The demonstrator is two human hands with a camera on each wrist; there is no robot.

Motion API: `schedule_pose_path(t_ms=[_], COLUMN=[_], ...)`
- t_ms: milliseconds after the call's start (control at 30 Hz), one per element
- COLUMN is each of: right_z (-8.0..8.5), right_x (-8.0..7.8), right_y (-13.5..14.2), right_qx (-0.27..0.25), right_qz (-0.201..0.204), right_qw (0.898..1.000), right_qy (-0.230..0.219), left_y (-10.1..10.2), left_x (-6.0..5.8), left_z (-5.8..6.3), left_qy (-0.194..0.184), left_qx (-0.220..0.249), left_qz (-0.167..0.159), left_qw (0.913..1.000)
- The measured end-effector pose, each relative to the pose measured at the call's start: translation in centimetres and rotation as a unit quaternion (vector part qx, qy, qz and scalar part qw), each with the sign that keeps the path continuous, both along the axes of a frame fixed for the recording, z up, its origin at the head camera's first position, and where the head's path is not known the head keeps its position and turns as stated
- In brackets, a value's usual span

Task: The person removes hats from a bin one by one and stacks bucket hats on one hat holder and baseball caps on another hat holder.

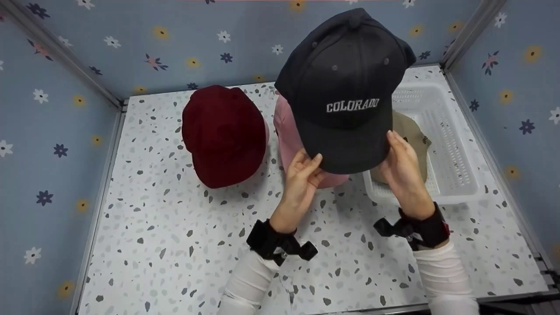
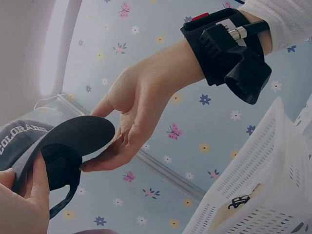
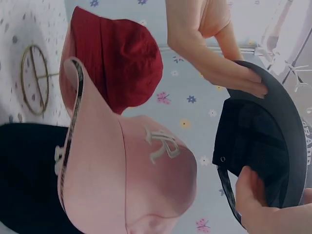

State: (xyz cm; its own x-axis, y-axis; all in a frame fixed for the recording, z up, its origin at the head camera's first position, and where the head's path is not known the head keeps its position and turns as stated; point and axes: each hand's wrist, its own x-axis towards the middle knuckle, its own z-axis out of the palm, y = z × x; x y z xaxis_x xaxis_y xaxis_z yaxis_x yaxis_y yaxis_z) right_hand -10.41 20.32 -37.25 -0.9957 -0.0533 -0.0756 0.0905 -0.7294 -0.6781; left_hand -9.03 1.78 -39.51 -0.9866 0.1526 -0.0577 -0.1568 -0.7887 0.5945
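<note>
A black baseball cap point(image 1: 345, 74) with "COLORADO" in white letters is held up by its brim in both hands. The left hand point(image 1: 301, 186) pinches the brim's left side, thumb on top. On the other side, the right hand point(image 1: 404, 175) grips the brim's edge. Both wrist views show the cap's hollow underside point(image 3: 256, 141), with fingers beneath the brim. Behind and below it, a pink cap point(image 1: 288, 131) is partly hidden. A tan cap point(image 1: 415, 140) lies in the white plastic basket point(image 1: 457, 153), partly covered by the right hand.
A dark red cap point(image 1: 225, 135) stands on the left of the speckled table point(image 1: 144, 227). In the right wrist view, another dark cap point(image 3: 29, 180) lies beside the pink one, near a gold wire ring point(image 3: 34, 80). Flower-patterned walls point(image 1: 61, 153) enclose the table's back and sides.
</note>
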Motion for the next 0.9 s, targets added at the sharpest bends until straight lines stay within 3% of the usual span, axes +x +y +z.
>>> schedule_pose_path(t_ms=[133,233,667,900], right_z=[-0.9,-1.3,-2.0,-2.1], right_x=[0.0,0.2,0.0,0.0], right_y=[-0.3,-0.5,-0.7,-0.4], right_qx=[-0.078,-0.104,-0.125,-0.123], right_qz=[0.044,0.072,0.094,0.098], right_qw=[0.996,0.992,0.988,0.988], right_qy=[-0.002,0.001,0.018,0.013], left_y=[-0.3,-0.5,-1.5,-3.1], left_x=[-0.1,-0.1,-0.4,-2.6], left_z=[-0.4,-0.6,-0.3,1.3], left_qy=[-0.002,-0.006,-0.013,-0.046], left_qx=[-0.001,0.001,-0.034,-0.049], left_qz=[0.002,0.001,-0.015,0.004], left_qw=[1.0000,1.0000,0.9992,0.9977])
